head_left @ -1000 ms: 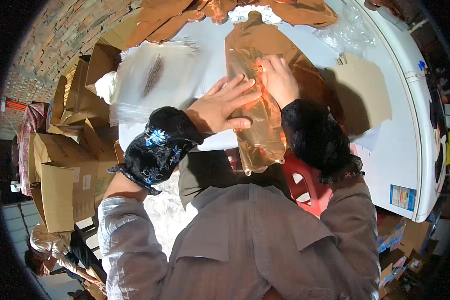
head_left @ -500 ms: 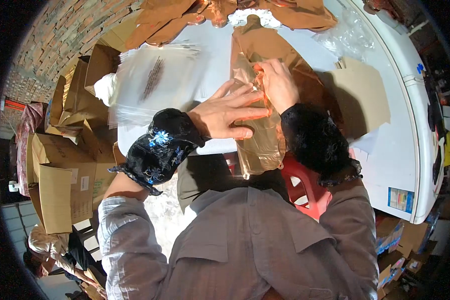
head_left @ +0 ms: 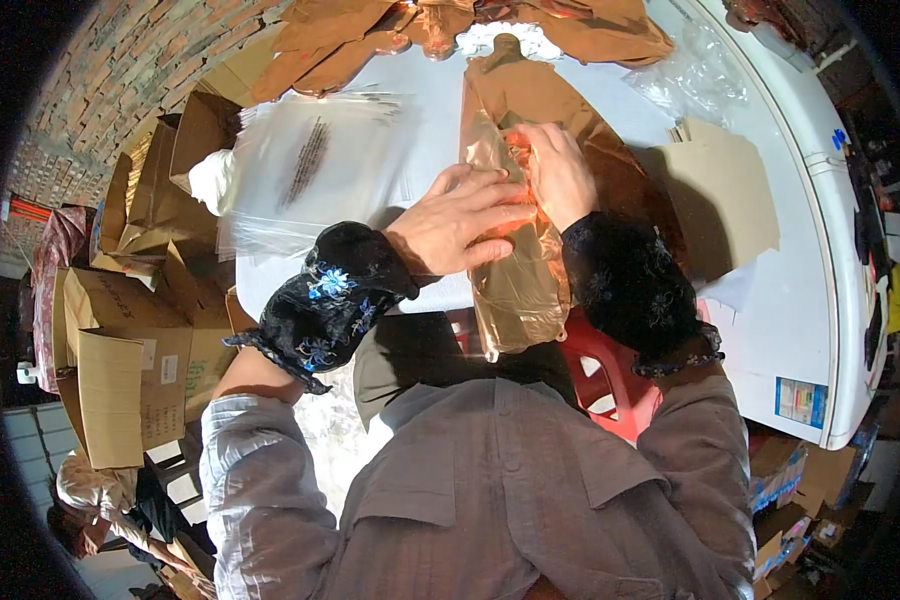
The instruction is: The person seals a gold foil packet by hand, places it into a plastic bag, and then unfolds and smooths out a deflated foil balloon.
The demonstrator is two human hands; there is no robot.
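Note:
A flat, deflated copper-coloured foil balloon (head_left: 560, 95) lies on the white tabletop, its near end hanging over the front edge. My left hand (head_left: 460, 218) rests on the foil, palm down with its fingers stretched out. My right hand (head_left: 562, 178) has its fingers curled over a crumpled fold of the balloon, close beside the left fingertips. What sits under the right fingertips is partly hidden. Both wrists carry black embroidered sleeve covers. A stack of clear plastic bags (head_left: 315, 165) with dark print lies to the left of my left hand.
More copper foil balloons (head_left: 340, 50) lie along the far edge. Brown card sheets (head_left: 720, 190) and crumpled clear plastic (head_left: 690, 75) are on the right. Open cardboard boxes (head_left: 130, 370) stand at left, a red stool (head_left: 615, 380) below the table. Another person (head_left: 100, 495) bends at lower left.
My left hand has slid slightly to the right over the foil, and its fingers are closer together. My right hand stays at nearly the same place on the fold.

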